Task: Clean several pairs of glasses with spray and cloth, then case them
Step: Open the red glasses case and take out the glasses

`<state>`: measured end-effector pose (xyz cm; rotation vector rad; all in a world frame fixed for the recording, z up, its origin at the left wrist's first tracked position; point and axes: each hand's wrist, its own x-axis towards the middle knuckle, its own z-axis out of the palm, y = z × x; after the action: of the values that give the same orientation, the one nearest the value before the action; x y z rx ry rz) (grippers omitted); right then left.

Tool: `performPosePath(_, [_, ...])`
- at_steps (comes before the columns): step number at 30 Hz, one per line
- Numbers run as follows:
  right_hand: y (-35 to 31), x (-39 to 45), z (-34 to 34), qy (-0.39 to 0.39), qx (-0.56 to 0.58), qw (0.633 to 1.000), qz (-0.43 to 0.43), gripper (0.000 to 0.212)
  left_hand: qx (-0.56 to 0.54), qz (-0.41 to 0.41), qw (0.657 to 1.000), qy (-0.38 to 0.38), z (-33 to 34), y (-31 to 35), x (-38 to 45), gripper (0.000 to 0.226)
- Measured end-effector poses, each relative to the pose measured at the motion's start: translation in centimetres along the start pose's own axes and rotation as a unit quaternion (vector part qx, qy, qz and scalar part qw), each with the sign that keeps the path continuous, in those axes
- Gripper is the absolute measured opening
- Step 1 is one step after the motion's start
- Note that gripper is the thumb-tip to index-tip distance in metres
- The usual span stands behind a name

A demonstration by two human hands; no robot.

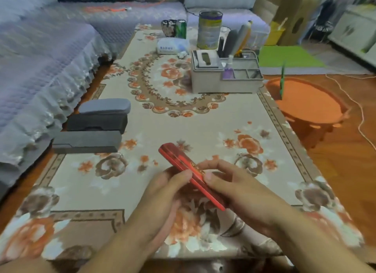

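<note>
Both my hands hold a long red glasses case (179, 160) with gold print, closed, just above the near middle of the table. My left hand (164, 193) grips it from the left with the thumb on its edge. My right hand (230, 183) grips it from the right, thumb on top and fingers curled behind. Three closed cases lie in a row at the table's left edge: a light grey one (105, 106), a dark one (97, 123) and a dark flat one (87, 141). A small spray bottle (229, 66) stands in the grey organizer (223, 83). No glasses or cloth show.
The table wears a floral cloth (183, 120). At its far end stand a tall tin (209, 29), a green can (181, 28), a dark cup (168, 28) and a white packet (173, 45). A sofa (40, 59) runs along the left; an orange stool (307, 103) sits right.
</note>
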<state>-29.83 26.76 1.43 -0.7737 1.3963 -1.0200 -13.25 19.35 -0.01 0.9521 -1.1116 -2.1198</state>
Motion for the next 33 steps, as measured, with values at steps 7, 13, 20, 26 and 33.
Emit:
performPosePath(7, [-0.9,2.0,0.6,0.057,-0.209,0.968,-0.128,0.035,-0.098,0.028,0.994,0.030,-0.7,0.3,2.0,0.027])
performPosePath(13, [-0.2,2.7,1.0,0.058,-0.229,0.961,-0.142,0.039,-0.107,0.031,0.994,0.012,-1.9,0.2,2.0,0.023])
performPosePath(20, [-0.4,2.0,1.1,0.048,-0.244,0.954,-0.169,0.031,-0.104,0.035,0.994,-0.013,-3.0,0.4,1.4,0.018])
performPosePath(26, [-0.8,1.8,1.0,0.058,-0.236,0.952,-0.187,0.035,-0.124,0.027,0.991,-0.046,-3.1,0.3,1.2,0.032])
performPosePath(33, [-0.3,3.5,-0.8,0.114,-0.197,0.968,-0.105,0.072,-0.175,0.004,0.984,-0.029,-2.2,-0.4,1.3,0.028])
